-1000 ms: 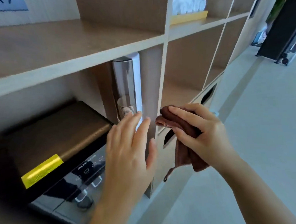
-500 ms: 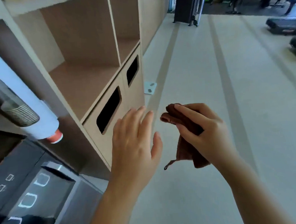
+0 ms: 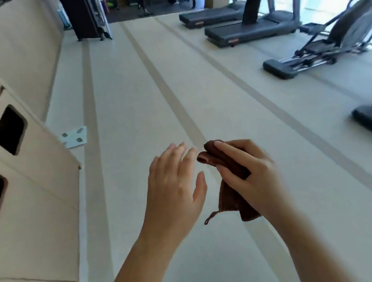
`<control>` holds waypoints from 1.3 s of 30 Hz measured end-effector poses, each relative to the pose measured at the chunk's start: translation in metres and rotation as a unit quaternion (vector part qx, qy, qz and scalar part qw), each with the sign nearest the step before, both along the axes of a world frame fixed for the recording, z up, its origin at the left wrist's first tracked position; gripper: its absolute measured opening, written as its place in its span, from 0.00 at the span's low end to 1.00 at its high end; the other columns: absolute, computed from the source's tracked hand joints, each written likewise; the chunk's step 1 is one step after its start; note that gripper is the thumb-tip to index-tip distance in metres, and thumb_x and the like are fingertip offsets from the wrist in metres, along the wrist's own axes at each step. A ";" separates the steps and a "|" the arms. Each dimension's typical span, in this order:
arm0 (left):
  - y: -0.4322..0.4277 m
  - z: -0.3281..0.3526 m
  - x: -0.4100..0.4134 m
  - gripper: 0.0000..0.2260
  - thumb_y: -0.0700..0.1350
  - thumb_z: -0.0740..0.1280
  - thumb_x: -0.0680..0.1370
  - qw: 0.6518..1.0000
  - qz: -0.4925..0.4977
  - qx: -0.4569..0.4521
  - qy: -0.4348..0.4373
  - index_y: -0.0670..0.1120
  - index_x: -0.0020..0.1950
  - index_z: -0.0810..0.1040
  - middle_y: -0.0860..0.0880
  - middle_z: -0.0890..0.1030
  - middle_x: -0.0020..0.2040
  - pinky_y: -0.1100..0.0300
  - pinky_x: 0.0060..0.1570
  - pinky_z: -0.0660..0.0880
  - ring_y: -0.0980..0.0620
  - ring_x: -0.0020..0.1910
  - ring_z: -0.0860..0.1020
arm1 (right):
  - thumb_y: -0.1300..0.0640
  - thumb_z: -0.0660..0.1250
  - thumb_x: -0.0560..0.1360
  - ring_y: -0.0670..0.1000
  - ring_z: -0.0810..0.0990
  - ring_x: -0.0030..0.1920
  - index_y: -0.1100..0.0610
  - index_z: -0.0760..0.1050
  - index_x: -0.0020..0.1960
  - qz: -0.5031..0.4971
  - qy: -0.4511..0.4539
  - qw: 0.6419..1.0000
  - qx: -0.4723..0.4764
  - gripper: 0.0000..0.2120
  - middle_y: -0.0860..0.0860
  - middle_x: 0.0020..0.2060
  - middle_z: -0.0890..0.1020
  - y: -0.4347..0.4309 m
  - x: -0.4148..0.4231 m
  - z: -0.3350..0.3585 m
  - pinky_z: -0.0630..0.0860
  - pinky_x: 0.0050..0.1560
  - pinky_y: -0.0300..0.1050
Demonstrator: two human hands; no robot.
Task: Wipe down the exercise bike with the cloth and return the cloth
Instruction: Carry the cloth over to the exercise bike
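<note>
The right hand (image 3: pixel 248 176), at centre right of the frame, is clenched around a small dark brown fabric cloth (image 3: pixel 229 194), fingers pinching its bunched top while the loose lower part and a thin corner loop hang free below the palm. The left hand (image 3: pixel 175 191) sits just beside it, released, fingers spread and grasping nothing, its fingertips near the cloth's upper fold but apparently apart from it. No exercise bike is clearly in view: 2 dark treadmills (image 3: pixel 250 31) stand at the upper right, and a grey elliptical-style machine (image 3: pixel 327 45) further right, all well apart from the hands across the pale striped floor (image 3: pixel 134 100). The main risk is heading to the wrong machine, since several look alike from here. The pinch covers only part of the cloth, so a swing of the arm could let it slip to the floor, and the dangling loop could snag. The flat pale blue plate (image 3: pixel 73 137) on the floor at centre left, beside the beige wooden cabinet (image 3: pixel 31 183), could trip a careless step.
</note>
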State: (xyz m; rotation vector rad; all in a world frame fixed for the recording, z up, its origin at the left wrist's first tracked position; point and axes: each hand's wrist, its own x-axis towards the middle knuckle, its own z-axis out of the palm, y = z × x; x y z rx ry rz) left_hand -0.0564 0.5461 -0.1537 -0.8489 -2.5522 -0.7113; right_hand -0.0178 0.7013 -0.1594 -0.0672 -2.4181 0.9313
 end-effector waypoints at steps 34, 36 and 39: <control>0.587 -0.020 0.129 0.16 0.42 0.65 0.74 0.854 -0.519 0.010 -0.023 0.38 0.60 0.74 0.38 0.76 0.60 0.38 0.61 0.66 0.38 0.62 0.72 | 0.53 0.70 0.71 0.46 0.77 0.54 0.44 0.75 0.60 -0.550 0.001 0.832 -0.069 0.18 0.43 0.52 0.78 0.453 0.257 -0.006 0.74 0.56 0.44; 0.623 -0.016 0.138 0.16 0.42 0.66 0.74 0.838 -0.544 0.019 -0.031 0.38 0.60 0.74 0.38 0.76 0.60 0.39 0.60 0.67 0.38 0.61 0.73 | 0.52 0.71 0.71 0.46 0.77 0.53 0.43 0.75 0.60 -0.572 0.009 0.818 -0.064 0.19 0.43 0.51 0.78 0.480 0.266 -0.002 0.75 0.55 0.45; 0.669 -0.017 0.156 0.16 0.42 0.67 0.73 0.815 -0.578 0.015 -0.038 0.39 0.59 0.75 0.39 0.77 0.59 0.40 0.59 0.68 0.38 0.60 0.73 | 0.52 0.70 0.70 0.46 0.77 0.53 0.45 0.76 0.60 -0.600 0.019 0.796 -0.076 0.18 0.44 0.51 0.78 0.515 0.282 -0.004 0.75 0.56 0.46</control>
